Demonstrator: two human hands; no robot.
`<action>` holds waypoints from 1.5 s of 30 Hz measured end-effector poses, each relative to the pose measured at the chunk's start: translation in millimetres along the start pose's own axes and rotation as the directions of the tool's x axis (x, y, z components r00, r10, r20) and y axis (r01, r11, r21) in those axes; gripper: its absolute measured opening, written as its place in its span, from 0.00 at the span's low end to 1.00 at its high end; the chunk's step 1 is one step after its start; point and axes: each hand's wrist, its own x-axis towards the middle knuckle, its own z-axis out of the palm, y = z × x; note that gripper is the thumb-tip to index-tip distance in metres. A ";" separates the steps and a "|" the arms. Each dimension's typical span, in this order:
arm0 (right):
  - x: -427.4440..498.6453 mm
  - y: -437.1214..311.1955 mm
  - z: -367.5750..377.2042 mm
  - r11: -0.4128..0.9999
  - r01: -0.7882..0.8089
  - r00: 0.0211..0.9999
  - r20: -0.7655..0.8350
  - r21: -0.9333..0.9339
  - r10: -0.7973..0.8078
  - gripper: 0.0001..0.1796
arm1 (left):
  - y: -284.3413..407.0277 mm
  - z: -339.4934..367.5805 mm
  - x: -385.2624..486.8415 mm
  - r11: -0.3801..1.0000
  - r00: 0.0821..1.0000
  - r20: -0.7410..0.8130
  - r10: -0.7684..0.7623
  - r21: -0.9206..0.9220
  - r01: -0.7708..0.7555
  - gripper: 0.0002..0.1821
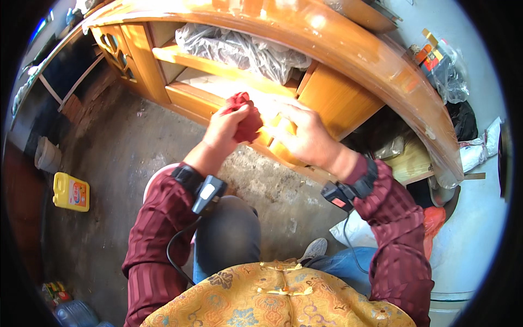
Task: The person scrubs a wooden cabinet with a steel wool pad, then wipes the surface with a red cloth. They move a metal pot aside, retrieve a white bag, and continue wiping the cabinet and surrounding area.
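My left hand grips a crumpled dark red cloth in front of a wooden cabinet. To its right, my right hand is raised with fingers apart, and nothing shows in its grasp; strong glare blurs the fingertips. The hands do not touch each other. Behind them, an open shelf holds clear plastic bags with contents that I cannot make out. Below the shelf is a drawer front of the cabinet. Both wrists carry black straps with small devices and cables.
A pink-rimmed basin is partly hidden by my left forearm. On the floor at left are a yellow jug and a whitish bucket. White sacks and a red plastic bag lie at right. The curved cabinet top juts out overhead.
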 end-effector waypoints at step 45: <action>0.7 23.5 -183.3 0.564 -0.120 0.926 0.113 -0.817 0.360 0.37 | -114.9 -121.2 200.9 -0.378 0.686 0.703 0.188 0.696 -0.610 0.04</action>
